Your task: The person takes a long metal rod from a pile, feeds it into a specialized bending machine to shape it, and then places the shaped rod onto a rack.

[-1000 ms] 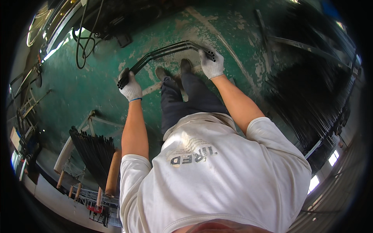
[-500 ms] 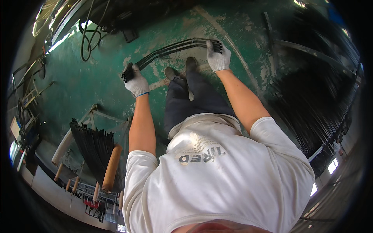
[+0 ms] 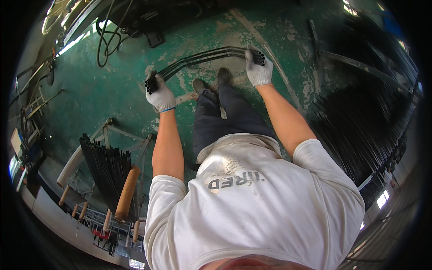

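Several thin black tubes stretch side by side between my hands, bent at a few places so they arch away from me. My left hand, in a white knit glove, is closed round their left ends. Around the right ends my gloved right hand is closed too, thumb on the far side. The open round mouths of the tubes show past both hands. The bundle is held in front of me, above the green floor, beyond my shoes.
At the lower left a rack with cardboard-brown posts holds a dense stack of black tubes. On the right lies a large pile of black tubes by a metal frame. Dark machinery with a looped cable stands at the far left.
Both hands and the tube bundle have shifted slightly to the right in the picture. The tube ends in both hands are now more neatly lined up.
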`<state>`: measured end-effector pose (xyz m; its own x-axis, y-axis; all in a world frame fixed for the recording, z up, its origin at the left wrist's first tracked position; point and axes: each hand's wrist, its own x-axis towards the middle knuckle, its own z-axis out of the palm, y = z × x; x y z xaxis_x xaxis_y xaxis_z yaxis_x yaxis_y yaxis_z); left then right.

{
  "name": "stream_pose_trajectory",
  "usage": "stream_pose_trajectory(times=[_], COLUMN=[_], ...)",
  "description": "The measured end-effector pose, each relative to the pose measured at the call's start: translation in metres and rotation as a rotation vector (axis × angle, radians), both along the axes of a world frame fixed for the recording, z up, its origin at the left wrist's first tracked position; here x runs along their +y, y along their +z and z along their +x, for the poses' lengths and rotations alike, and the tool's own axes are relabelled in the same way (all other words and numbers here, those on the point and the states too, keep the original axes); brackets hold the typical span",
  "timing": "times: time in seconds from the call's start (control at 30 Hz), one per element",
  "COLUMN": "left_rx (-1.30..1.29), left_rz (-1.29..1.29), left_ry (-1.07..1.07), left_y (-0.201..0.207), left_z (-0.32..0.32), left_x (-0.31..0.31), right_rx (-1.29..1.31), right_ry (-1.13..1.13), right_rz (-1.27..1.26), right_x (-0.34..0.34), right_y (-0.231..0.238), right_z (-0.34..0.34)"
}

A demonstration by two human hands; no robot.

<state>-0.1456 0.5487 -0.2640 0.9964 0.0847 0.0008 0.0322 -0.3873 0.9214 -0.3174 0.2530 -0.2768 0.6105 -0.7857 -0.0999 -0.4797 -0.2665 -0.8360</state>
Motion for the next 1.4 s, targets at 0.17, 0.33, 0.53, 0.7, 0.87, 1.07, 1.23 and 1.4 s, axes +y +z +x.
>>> stream_pose_trajectory(times=[0.17,0.33,0.53,0.7,0.87,1.07,1.23,1.4], left_rx=[-0.007,-0.001,-0.025,-0.027,-0.002,0.033,0.068,0.079], left_rz=[-0.167,-0.189,-0.183,-0.244,-0.126,-0.131,-0.070,-0.084], left_ry=[0.006,-0.010,0.000,-0.002,-0.051,-0.049,-0.076,-0.116], left_y=[0.010,0.015,0.014,0.010,0.018,0.021,0.030,0.028], left_z=[0.004,0.002,-0.009,-0.013,-0.018,-0.021,-0.016,-0.014], left_x=[0.000,-0.001,0.002,0.009,0.009,0.011,0.006,0.011], right_rx=[0.088,-0.097,-0.176,-0.102,-0.162,-0.012,0.028,-0.035], right_ry=[0.069,0.020,0.008,0.063,0.043,0.079,0.121,0.128], right_rz=[-0.099,-0.033,0.041,-0.074,0.068,-0.031,0.033,0.072], right_x=[-0.001,0.003,0.007,0.002,-0.007,-0.010,-0.018,-0.012], right_y=[0.014,-0.008,-0.002,0.012,0.004,0.020,-0.004,0.020], right_z=[0.001,-0.006,-0.014,-0.016,-0.021,-0.017,-0.021,-0.009])
